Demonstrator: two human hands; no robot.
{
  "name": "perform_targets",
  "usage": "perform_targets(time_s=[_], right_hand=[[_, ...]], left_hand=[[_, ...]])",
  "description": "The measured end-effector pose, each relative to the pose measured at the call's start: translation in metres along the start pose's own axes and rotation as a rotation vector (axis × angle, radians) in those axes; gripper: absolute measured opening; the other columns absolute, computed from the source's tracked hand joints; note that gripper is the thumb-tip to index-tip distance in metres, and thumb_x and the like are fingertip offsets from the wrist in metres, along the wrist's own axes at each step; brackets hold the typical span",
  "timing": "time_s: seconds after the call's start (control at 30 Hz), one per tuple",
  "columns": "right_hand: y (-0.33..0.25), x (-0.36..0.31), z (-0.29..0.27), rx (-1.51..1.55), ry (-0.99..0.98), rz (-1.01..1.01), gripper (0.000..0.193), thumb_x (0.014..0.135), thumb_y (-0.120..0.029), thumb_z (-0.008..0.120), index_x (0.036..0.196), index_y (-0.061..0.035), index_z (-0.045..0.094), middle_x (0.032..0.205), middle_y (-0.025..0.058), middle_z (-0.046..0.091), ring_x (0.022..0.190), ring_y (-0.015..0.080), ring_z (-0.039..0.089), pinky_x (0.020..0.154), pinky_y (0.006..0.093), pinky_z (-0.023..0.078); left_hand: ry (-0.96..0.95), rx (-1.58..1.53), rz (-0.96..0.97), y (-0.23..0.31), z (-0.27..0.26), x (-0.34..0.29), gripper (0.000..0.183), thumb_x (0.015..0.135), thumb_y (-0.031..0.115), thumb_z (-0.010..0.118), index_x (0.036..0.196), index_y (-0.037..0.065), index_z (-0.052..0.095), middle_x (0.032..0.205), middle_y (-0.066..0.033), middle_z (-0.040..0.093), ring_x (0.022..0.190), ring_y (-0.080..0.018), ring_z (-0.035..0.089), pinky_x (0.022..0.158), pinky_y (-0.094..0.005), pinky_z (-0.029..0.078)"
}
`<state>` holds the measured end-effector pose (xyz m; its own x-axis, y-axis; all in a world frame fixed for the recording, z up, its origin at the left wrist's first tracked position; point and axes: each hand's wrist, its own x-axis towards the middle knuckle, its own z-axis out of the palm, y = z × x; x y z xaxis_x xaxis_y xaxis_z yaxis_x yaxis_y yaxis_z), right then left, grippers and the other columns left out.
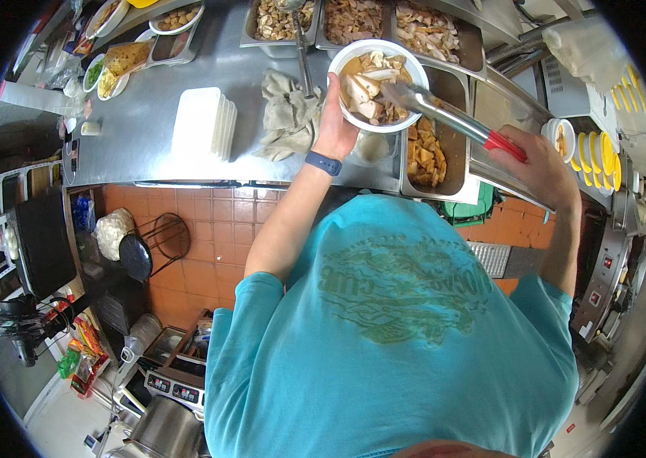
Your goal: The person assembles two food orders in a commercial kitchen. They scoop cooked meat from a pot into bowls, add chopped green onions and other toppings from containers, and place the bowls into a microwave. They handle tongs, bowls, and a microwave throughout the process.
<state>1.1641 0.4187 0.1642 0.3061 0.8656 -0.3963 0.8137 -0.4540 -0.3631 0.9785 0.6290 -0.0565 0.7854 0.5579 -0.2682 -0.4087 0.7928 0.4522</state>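
My left hand (336, 126) grips a white round bowl (347, 55) from its left side, above the steel counter. Pale meat slices (365, 88) and browner pieces fill the bowl. My right hand (529, 159) is closed round the red handle of metal tongs (452, 117). The tips of the tongs reach into the bowl, at the food's right side; whether they pinch a piece I cannot tell. Just below the bowl, a steel pan of orange-brown chunks (425, 156) sits in the counter. Behind the bowl stand pans of sliced meat (426, 34) and chopped food (281, 21) with a ladle (301, 53).
A grey cloth (288, 114) and a stack of white lids or trays (204, 126) lie on the steel counter (136, 114). Plates of food (120, 65) stand at the far left. Yellow and white bowls (596, 156) are stacked at right. A black stool (136, 256) stands on the tiled floor.
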Motion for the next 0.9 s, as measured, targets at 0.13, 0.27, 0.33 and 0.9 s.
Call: perform_targets(time_s=[0.13, 0.27, 0.33, 0.9], right_hand=[[0.003, -0.003, -0.009, 0.061, -0.05, 0.099, 0.04, 0.097, -0.042, 0.058, 0.108, -0.0044, 0.067, 0.072, 0.009, 0.064, 0.058, 0.0156, 0.058, 0.057, 0.0329, 0.046], [0.011, 0.011, -0.004, 0.173, -0.118, 0.184, 0.04, 0.099, -0.042, 0.054, 0.107, -0.0053, 0.067, 0.061, 0.0035, 0.056, 0.051, 0.0104, 0.052, 0.05, 0.0302, 0.04], [0.014, 0.017, 0.0, 0.213, -0.122, 0.215, 0.039, 0.1, -0.041, 0.054, 0.106, -0.0056, 0.067, 0.059, 0.0019, 0.054, 0.05, 0.0089, 0.05, 0.048, 0.029, 0.038], [0.04, -0.001, 0.023, 0.38, -0.223, 0.157, 0.032, 0.099, -0.034, 0.059, 0.1, -0.0023, 0.065, 0.059, -0.0017, 0.053, 0.05, 0.0053, 0.049, 0.045, 0.0236, 0.037]], left_hand=[[-0.024, -0.008, 0.035, 0.003, 0.002, -0.005, 0.071, 0.1, 0.06, 0.038, 0.15, 0.01, 0.034, 0.151, -0.0096, 0.042, 0.138, -0.0265, 0.041, 0.114, -0.0434, 0.034], [-0.041, 0.023, 0.062, 0.003, 0.002, -0.006, 0.071, 0.1, 0.06, 0.039, 0.15, 0.01, 0.034, 0.151, -0.009, 0.042, 0.137, -0.0256, 0.041, 0.114, -0.0423, 0.033], [-0.03, 0.063, 0.064, 0.002, 0.001, -0.006, 0.07, 0.1, 0.06, 0.039, 0.15, 0.01, 0.034, 0.15, -0.0084, 0.043, 0.137, -0.0247, 0.042, 0.114, -0.0415, 0.034], [0.026, 0.089, 0.006, -0.007, -0.005, -0.009, 0.066, 0.102, 0.056, 0.041, 0.147, 0.008, 0.037, 0.147, -0.0081, 0.046, 0.134, -0.0237, 0.045, 0.113, -0.0407, 0.035]])
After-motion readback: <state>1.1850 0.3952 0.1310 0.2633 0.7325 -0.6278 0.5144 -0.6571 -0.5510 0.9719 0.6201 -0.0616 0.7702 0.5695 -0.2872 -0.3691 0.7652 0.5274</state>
